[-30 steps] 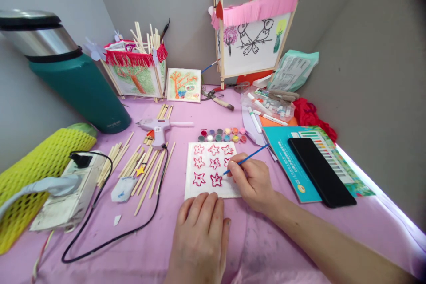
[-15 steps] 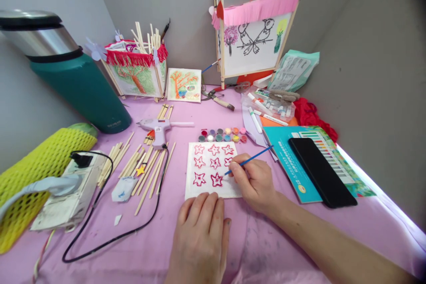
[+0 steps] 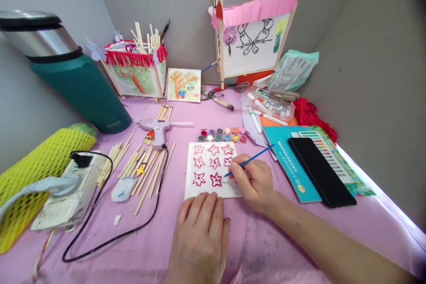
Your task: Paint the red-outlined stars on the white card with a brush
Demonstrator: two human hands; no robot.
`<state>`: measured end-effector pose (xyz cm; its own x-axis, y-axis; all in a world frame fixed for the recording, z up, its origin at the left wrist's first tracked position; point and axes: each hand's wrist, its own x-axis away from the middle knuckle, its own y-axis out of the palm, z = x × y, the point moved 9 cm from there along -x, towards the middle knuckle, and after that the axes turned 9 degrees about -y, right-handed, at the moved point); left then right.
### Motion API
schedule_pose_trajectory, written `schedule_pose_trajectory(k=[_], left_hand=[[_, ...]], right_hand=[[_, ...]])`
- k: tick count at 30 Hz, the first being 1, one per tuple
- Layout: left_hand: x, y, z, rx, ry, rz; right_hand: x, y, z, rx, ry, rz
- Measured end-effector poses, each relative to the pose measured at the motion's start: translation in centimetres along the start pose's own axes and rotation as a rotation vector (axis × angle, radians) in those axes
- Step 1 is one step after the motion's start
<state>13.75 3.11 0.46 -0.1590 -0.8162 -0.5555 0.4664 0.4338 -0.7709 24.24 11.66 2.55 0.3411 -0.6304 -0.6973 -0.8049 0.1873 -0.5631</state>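
A white square panel (image 3: 207, 193) lies on the pink cloth, bearing several red star outlines in rows. My right hand (image 3: 254, 182) pinches a thin blue paintbrush (image 3: 253, 158), its tip at the right side of the lower middle star (image 3: 216, 179). The side of that hand covers the panel's lower right part. My left hand (image 3: 201, 230) lies flat, palm down, with its fingertips at the panel's near edge. Just beyond the panel stand small paint pots (image 3: 218, 138) in two rows, in several colours.
Left are a lilac glue gun (image 3: 160, 131) with its black cord, wooden sticks (image 3: 155, 166), a power strip (image 3: 71, 193) and a teal bottle (image 3: 83, 88). A black phone (image 3: 321, 171) rests on a blue booklet (image 3: 282, 155) at right. Decorated stick frames (image 3: 262, 40) stand behind.
Almost nothing differs; the brush tip stays beside the same star and both hands keep their places. The whole view has shifted very slightly.
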Motion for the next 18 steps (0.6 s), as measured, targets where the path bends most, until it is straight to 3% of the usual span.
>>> schedule_pose_trajectory(k=[15,18], left_hand=[[0.04,0.03,0.01,-0.004,0.002,-0.004],[0.05,0.06,0.01,0.003,-0.002,-0.005]], right_hand=[[0.01,0.33,0.06,-0.033,-0.006,-0.038],[0.08,-0.39,0.75,-0.078,0.055,0.027]])
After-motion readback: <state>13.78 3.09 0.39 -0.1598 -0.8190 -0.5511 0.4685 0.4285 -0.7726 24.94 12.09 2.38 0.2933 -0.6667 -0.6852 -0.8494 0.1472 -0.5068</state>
